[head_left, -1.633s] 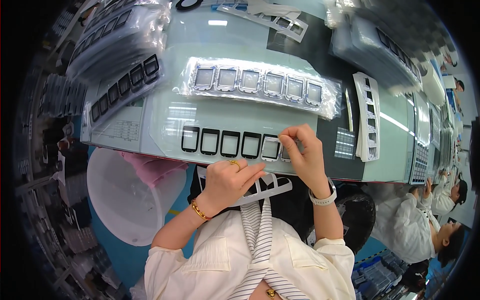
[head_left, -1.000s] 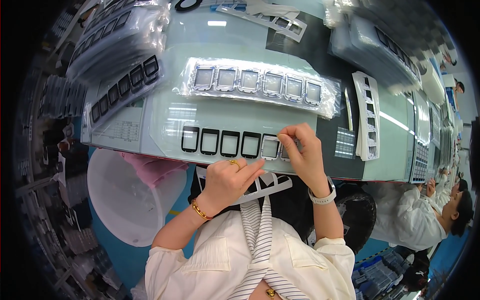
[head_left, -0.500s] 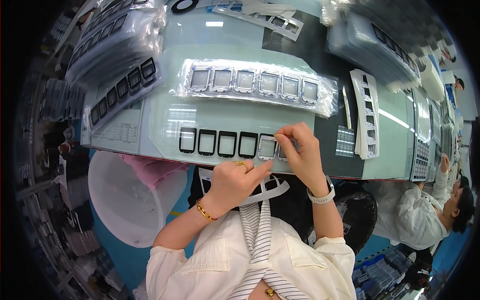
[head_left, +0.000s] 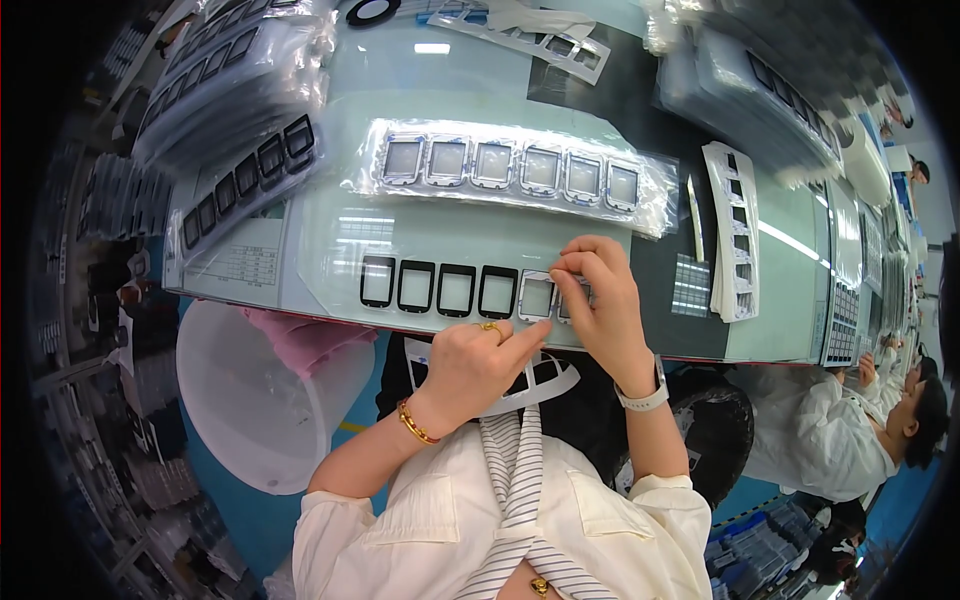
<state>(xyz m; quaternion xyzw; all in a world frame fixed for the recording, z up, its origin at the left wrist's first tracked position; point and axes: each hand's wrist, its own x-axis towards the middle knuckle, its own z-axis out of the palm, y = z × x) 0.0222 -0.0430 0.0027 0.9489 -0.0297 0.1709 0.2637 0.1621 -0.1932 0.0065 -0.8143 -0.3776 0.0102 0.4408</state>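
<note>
A row of small rectangular frames lies along the near table edge. On the left are several black frames (head_left: 437, 289); to their right a frame with a white face (head_left: 537, 297) lies by my hands. Beyond it, another white-faced frame (head_left: 565, 308) is partly under my right hand. My left hand (head_left: 468, 365) is curled over a white strip with cut-out windows (head_left: 556, 386), its index finger reaching the white-faced frame's lower edge. My right hand (head_left: 604, 305) pinches thumb and forefinger at that frame's upper right corner; what lies between the tips is too small to tell.
A clear plastic tray of several silvery frames (head_left: 494, 166) lies further back. At right are a white-handled blade (head_left: 695, 218) and windowed white strips (head_left: 735, 230). Stacks of clear trays (head_left: 240, 90) stand left. A white bin (head_left: 255, 405) sits below; a co-worker (head_left: 830, 430) sits at right.
My right fingertips have shifted slightly at the white-faced frame's upper right corner, the hand's back rising a little. My left hand stays nearly in place. The co-worker's hand has moved lower in the picture.
</note>
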